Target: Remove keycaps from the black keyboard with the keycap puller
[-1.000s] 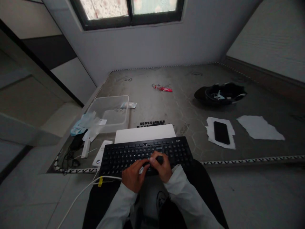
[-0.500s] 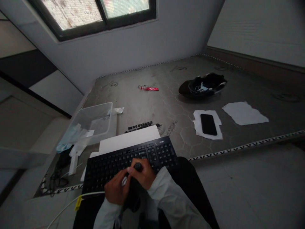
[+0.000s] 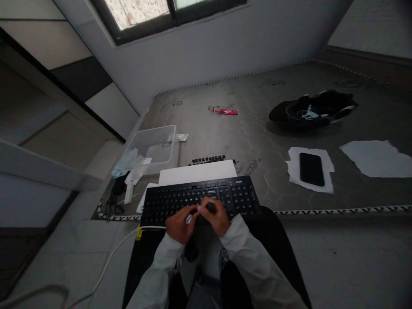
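A black keyboard (image 3: 199, 197) rests across my lap, its front middle hidden by my hands. My left hand (image 3: 180, 225) is closed above the front keys, with a small white piece (image 3: 189, 219) showing between thumb and fingers. A white cable (image 3: 154, 227) runs from the left up to this hand; whether the two are joined I cannot tell. My right hand (image 3: 219, 218) is closed beside it, fingertips touching those of the left. A small dark piece (image 3: 211, 207) shows inside its curled fingers, its kind unclear. Loose black keycaps (image 3: 209, 159) lie in rows behind a white sheet (image 3: 198, 172).
To the left stands a clear plastic bin (image 3: 175, 150) beside wrappings and dark cables (image 3: 114, 206). A red packet (image 3: 225, 111) lies farther back. On the right are a black cap (image 3: 318, 109), a phone (image 3: 311, 169) on white paper, and another paper piece (image 3: 376, 159).
The view has shifted, so everything sits farther right and my hands higher in the picture. Both hands stay together over the keyboard; the dark piece in my right hand shows less clearly.
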Motion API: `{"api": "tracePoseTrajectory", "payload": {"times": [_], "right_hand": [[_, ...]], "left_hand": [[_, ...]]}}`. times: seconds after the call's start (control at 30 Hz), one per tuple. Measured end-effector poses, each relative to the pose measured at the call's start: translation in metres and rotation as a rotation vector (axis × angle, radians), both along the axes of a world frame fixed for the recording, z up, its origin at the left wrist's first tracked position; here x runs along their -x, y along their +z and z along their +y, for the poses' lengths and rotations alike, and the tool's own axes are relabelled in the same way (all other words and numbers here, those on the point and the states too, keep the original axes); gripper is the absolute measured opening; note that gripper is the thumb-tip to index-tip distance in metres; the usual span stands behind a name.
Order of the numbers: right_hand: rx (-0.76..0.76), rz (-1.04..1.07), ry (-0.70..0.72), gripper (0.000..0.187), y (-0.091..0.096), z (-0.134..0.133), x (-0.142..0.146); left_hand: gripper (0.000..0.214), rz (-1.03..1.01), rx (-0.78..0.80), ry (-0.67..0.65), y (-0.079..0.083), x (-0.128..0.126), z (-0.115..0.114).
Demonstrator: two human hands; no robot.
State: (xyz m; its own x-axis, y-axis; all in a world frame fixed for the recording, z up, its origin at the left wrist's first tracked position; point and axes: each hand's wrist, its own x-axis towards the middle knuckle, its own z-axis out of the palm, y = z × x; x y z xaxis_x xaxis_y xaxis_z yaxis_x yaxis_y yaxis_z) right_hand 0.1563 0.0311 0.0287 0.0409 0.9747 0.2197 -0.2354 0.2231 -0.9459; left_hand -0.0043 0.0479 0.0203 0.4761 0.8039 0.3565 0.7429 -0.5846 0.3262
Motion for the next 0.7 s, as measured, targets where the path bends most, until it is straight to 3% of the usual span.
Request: {"api": "tracePoseTrajectory", "payload": {"times": [0.1, 0.2, 0.43, 0.7], "right_hand": [[-0.021, 0.323, -0.054, 0.028, -0.006, 0.002, -0.005], [-0.035, 0.477, -0.092, 0.028, -0.004, 0.003, -0.011], [-0.050, 0.493, -0.050, 0.026, 0.006, 0.003, -0.005], [-0.029, 0.400, -0.033, 0.024, 0.002, 0.002, 0.000]], "left_hand": [[0.021, -0.021, 0.064, -0.005, 0.000, -0.001, -0.002], [0.022, -0.057, 0.069, -0.022, -0.004, 0.002, -0.003], [0.020, -0.217, 0.012, -0.016, -0.009, 0.009, -0.003], [0.020, -0.172, 0.036, -0.017, -0.012, 0.008, -0.006]]}}
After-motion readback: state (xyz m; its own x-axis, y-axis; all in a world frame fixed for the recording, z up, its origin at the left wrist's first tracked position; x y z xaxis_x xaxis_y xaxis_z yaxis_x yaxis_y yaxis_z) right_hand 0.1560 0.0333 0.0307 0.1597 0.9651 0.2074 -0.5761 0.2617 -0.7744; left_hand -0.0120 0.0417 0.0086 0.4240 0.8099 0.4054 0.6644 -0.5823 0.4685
